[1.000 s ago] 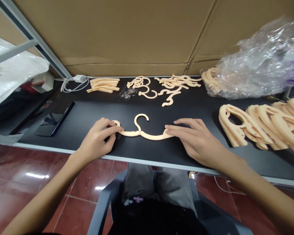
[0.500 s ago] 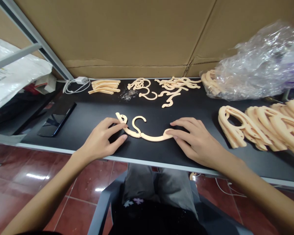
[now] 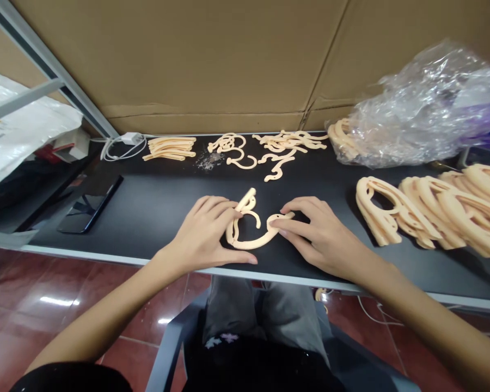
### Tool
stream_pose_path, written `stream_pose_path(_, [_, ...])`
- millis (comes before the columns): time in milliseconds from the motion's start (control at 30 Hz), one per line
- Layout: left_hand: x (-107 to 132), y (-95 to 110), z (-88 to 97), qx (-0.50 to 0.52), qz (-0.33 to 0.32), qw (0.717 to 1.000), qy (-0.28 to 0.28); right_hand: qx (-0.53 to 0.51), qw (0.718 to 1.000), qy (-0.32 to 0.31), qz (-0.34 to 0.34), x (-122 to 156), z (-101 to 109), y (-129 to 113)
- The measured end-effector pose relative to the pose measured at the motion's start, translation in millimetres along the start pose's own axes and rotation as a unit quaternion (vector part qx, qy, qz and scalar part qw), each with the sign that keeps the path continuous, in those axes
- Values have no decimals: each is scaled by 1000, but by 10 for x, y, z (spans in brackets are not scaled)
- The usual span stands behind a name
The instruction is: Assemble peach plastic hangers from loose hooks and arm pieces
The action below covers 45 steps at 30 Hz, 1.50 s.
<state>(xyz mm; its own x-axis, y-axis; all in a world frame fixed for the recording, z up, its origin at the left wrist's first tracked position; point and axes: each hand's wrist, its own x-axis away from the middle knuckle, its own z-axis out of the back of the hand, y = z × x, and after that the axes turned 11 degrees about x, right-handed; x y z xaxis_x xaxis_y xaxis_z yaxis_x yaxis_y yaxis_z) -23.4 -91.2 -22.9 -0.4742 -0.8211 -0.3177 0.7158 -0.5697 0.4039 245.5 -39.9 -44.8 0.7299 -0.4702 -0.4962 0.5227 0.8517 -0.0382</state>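
Note:
A cream plastic folding hanger (image 3: pixel 251 243) lies on the black table (image 3: pixel 167 198) close to its front edge, its two arms partly folded toward each other around the curved hook. My left hand (image 3: pixel 202 231) has its fingers over the left arm, while its thumb stretches out below the hinge. On the other side, my right hand (image 3: pixel 320 231) pinches the end of the right arm between thumb and fingers. My left fingers cover part of the left arm.
Folded hangers (image 3: pixel 378 209) lie overlapping at the right, below a clear plastic bag (image 3: pixel 424 109). Along the back are a stack of curved bars (image 3: pixel 169 148), loose hooks (image 3: pixel 243 161) and a pile of cream parts (image 3: pixel 288 142). A phone (image 3: pixel 92 204) lies at the left.
The hanger's left arm has swung up and to the right, toward the hook. My left hand has moved right with it; my right hand stays almost in place.

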Motion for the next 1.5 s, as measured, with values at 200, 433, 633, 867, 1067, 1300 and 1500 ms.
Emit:
stream_pose_path(200, [-195, 66, -76, 95, 0, 994, -55, -32, 998, 23, -43, 23, -7, -6])
stream_pose_path(433, [-465, -134, 18, 185, -41, 965, -179, -44, 997, -44, -39, 20, 40, -18])
stream_pose_path(633, [-504, -254, -52, 281, -46, 953, -107, 7, 999, 25, -43, 15, 51, -33])
stream_pose_path(867, [-459, -275, -24, 297, -17, 953, -61, 147, 974, 124, -122, 327, 273, 29])
stream_pose_path(1067, [-448, -271, -27, 274, -17, 958, -80, 373, 868, 191, -266, 757, 546, 396])
stream_pose_path(1300, [-443, -261, -28, 245, -43, 965, -78, 442, 837, 131, -296, 915, 405, 392])
stream_pose_path(1500, [-440, -244, -22, 230, -34, 969, -83, 340, 861, 176, -333, 1027, 547, 492])
